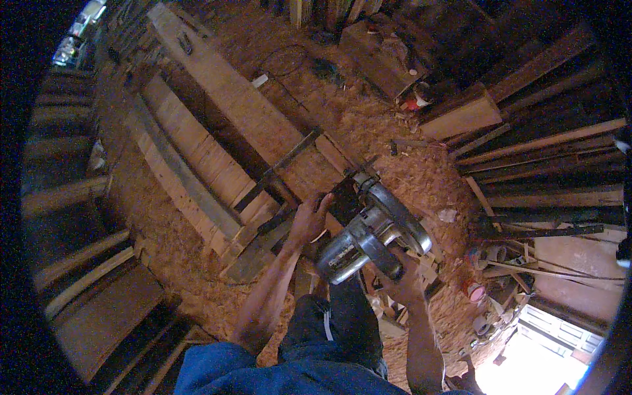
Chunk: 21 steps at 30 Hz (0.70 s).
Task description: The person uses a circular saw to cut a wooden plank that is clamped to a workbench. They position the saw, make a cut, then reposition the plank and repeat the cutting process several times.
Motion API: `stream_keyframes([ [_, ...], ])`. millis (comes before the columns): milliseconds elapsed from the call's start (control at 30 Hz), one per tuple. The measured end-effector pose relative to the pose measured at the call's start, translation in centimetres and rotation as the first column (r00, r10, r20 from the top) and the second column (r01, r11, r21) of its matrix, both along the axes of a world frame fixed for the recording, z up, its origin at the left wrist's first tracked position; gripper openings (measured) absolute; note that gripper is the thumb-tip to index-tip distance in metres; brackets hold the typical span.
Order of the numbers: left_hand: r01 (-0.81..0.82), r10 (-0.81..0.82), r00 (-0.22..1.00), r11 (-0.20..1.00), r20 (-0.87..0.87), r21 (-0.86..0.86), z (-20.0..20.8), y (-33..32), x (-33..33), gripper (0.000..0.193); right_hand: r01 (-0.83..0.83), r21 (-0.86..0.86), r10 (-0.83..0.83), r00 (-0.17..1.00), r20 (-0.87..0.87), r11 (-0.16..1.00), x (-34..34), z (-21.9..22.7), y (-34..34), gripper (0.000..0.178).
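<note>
Holding a silver metal power saw [345, 253] with a rounded guard, the right hand [406, 282] has it by the near end of a long, flat, brown wooden board [247, 108]. The left hand [309, 220] is just beside; I cannot tell its grip.

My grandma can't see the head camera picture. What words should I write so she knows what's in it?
Seen from above, the right hand grips a silver-and-black power saw, with the left hand close beside it, near one end of a long wooden board. Brown dust covers much of the floor, and planks lie on both sides in dim light.
</note>
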State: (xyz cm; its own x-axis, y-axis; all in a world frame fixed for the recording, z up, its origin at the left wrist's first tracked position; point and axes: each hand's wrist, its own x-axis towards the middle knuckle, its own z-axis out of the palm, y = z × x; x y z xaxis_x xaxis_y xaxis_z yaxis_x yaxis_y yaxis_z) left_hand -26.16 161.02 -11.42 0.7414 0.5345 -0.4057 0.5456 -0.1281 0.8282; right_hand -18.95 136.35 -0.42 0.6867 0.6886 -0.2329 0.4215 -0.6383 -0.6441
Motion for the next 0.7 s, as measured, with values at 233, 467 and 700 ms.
stream_keyframes([
  [233, 0.004, -0.004, 0.999, 1.0, -0.038, -0.005, 0.8, -2.8, -0.8, 0.057, 0.031, 0.159, -0.043, 0.996, 0.073, 0.987, -1.4, -1.1, -4.4, 0.056],
  [467, 0.0, 0.0, 1.0, 1.0, 0.022, -0.001, 1.2, -5.9, -1.6, 0.055, -0.038, -0.021, 0.039, 0.996, 0.078, 0.999, -1.7, -1.4, -7.8, 0.061],
  [700, -0.004, 0.004, 1.0, 1.0, 0.008, -0.013, 1.3, -9.0, -2.1, 0.052, 0.181, 0.143, -0.177, 0.983, -0.042, 0.973, -3.1, 1.2, -9.3, 0.054],
])
